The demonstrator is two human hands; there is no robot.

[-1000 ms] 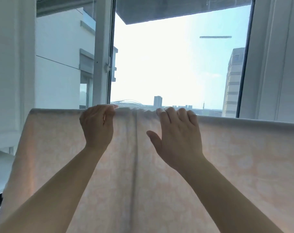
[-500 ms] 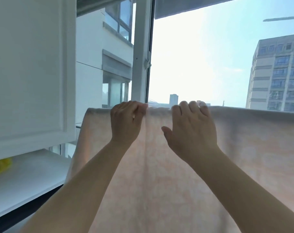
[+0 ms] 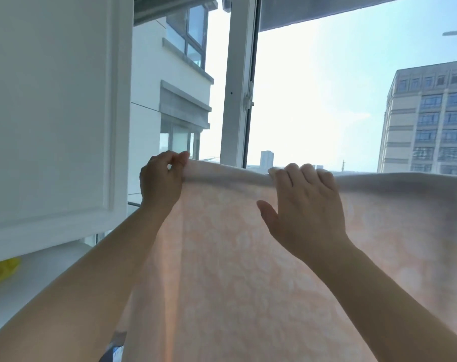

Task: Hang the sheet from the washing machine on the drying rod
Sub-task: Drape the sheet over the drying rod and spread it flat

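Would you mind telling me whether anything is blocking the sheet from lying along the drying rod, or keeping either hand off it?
Nothing visible does. The sheet already drapes over its top fold; the left hand pinches its end and the right hand curls over the fold. The rod itself is hidden under the cloth.

We see the sheet (image 3: pixel 248 257) in pale peach-pink with a faint white floral pattern. The cabinet door (image 3: pixel 52 113) is white, the window frame (image 3: pixel 235 87) is white, and a yellow object (image 3: pixel 1 270) shows at left.
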